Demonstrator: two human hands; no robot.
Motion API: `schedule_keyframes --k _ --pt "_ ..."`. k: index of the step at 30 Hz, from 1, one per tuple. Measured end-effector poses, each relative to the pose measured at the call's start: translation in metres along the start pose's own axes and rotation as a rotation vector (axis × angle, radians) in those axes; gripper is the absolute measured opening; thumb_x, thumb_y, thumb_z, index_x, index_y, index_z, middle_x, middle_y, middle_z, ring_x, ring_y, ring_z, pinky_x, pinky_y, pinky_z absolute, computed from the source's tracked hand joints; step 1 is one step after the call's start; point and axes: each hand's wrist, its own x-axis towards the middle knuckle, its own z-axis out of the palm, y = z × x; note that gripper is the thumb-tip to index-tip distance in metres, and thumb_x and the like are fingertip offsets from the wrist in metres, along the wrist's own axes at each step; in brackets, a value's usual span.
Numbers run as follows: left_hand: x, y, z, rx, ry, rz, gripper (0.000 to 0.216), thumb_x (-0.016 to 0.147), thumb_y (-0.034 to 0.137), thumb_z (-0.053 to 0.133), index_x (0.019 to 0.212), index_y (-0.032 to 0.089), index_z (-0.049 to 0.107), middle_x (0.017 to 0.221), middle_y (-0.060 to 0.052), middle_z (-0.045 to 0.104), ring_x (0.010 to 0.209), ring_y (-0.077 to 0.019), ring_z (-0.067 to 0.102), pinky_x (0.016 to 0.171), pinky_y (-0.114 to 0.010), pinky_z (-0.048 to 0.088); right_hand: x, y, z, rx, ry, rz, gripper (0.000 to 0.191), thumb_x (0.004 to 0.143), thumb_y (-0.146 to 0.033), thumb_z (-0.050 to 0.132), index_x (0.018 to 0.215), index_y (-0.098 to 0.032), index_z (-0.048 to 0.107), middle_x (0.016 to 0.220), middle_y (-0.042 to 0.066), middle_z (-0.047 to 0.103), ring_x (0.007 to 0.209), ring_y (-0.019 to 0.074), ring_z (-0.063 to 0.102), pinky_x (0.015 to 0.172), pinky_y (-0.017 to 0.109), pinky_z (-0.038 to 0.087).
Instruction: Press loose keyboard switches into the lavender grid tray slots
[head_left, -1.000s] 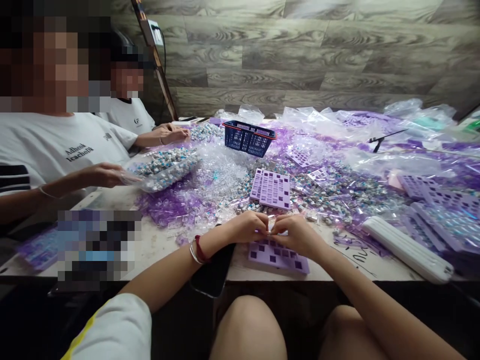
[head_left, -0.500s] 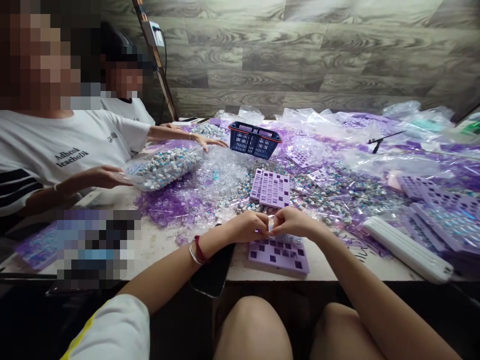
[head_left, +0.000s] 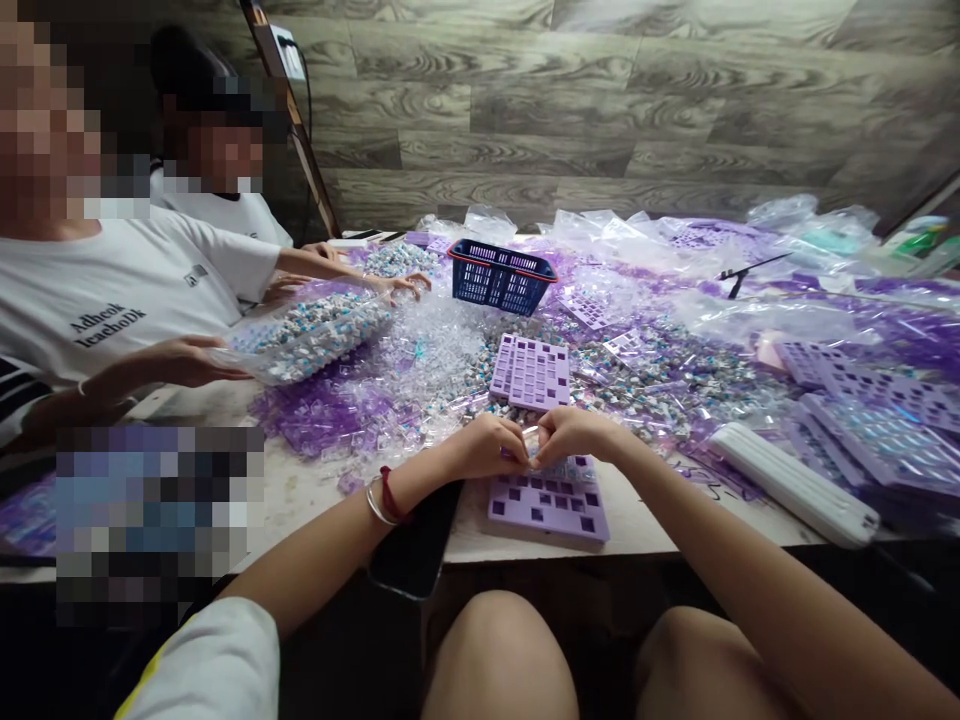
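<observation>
My left hand (head_left: 495, 445) and my right hand (head_left: 574, 437) meet with their fingertips pinched together. Whatever they hold is too small and hidden to make out. Just beneath them lies a purple plate with square holes (head_left: 547, 510), its far part filled with clear pieces and partly covered by my hands. Beyond my fingers rest more purple plates with square holes (head_left: 531, 372), one overlapping another. A dark phone (head_left: 411, 550) lies under my left forearm at the table edge.
A dark blue basket (head_left: 501, 278) stands amid heaped small grey, clear and purple parts (head_left: 442, 345). At left a co-worker's hand (head_left: 184, 360) holds a clear bag of small switch-like parts (head_left: 319, 335). A white bar (head_left: 793, 485) and stacked purple plates (head_left: 885, 440) lie at right.
The whole view has shifted slightly. My fingers stay together over the purple plate, the left ones a little more spread. The co-worker's far hand has curled and drawn back toward the bag.
</observation>
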Motion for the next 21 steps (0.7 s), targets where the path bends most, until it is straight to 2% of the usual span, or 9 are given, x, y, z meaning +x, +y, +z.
schedule_keyframes --k 6,9,12,14,17,19,21 --pt "0.001 -0.004 -0.001 0.001 -0.002 -0.024 0.021 0.068 0.020 0.076 0.088 0.016 0.074 0.095 -0.009 0.068 0.075 -0.0144 0.064 0.070 -0.021 0.050 0.002 -0.009 -0.001 0.042 -0.103 0.044 0.027 0.054 -0.012 0.073 0.052 -0.017 0.047 0.046 -0.006 0.051 0.054 0.0096 0.055 0.053 0.018 0.045" --pt "0.000 -0.004 0.002 -0.013 0.000 -0.010 0.015 0.070 0.018 0.074 0.085 0.018 0.075 0.092 -0.008 0.067 0.079 -0.0157 0.064 0.073 -0.022 0.050 0.006 -0.015 -0.002 0.013 -0.120 0.042 0.026 0.049 -0.012 0.076 0.051 -0.016 0.050 0.045 -0.007 0.051 0.053 0.0099 0.057 0.052 0.018 0.048" --pt "0.000 -0.004 0.006 -0.039 0.015 0.001 0.009 0.070 0.016 0.073 0.079 0.017 0.074 0.092 -0.008 0.068 0.082 -0.0165 0.064 0.075 -0.022 0.050 0.011 -0.024 -0.002 -0.054 -0.212 0.039 0.023 0.044 -0.012 0.078 0.055 -0.016 0.058 0.050 -0.006 0.056 0.055 0.0114 0.059 0.055 0.020 0.052" --pt "-0.001 -0.004 0.004 -0.068 0.009 0.021 0.010 0.070 0.016 0.073 0.080 0.015 0.074 0.094 -0.009 0.068 0.081 -0.0164 0.064 0.073 -0.022 0.050 0.012 -0.028 -0.003 -0.100 -0.254 0.038 0.021 0.045 -0.010 0.077 0.058 -0.015 0.061 0.053 -0.005 0.059 0.055 0.0113 0.059 0.056 0.021 0.052" --pt "-0.003 -0.005 -0.010 -0.079 0.023 0.008 0.012 0.077 0.018 0.066 0.086 0.015 0.073 0.093 -0.009 0.069 0.076 -0.0146 0.064 0.069 -0.021 0.049 0.009 -0.029 -0.003 -0.151 -0.196 0.001 0.018 0.052 -0.009 0.072 0.059 -0.016 0.057 0.050 -0.007 0.054 0.051 0.0104 0.057 0.052 0.020 0.049" --pt "-0.006 -0.008 -0.028 -0.010 0.143 -0.087 0.014 0.081 0.017 0.060 0.085 0.014 0.073 0.087 -0.009 0.069 0.076 -0.0147 0.063 0.068 -0.022 0.047 0.001 -0.027 0.000 -0.228 -0.099 -0.045 0.020 0.056 -0.009 0.070 0.057 -0.017 0.052 0.048 -0.007 0.050 0.049 0.0109 0.055 0.046 0.020 0.043" --pt "-0.011 -0.014 -0.046 0.123 0.281 -0.247 0.015 0.080 0.015 0.058 0.081 0.013 0.073 0.083 -0.008 0.069 0.074 -0.0154 0.062 0.067 -0.023 0.046 -0.010 -0.025 0.006 -0.342 0.037 -0.122 0.025 0.057 -0.009 0.071 0.054 -0.017 0.048 0.050 -0.005 0.049 0.051 0.0118 0.052 0.044 0.020 0.035"
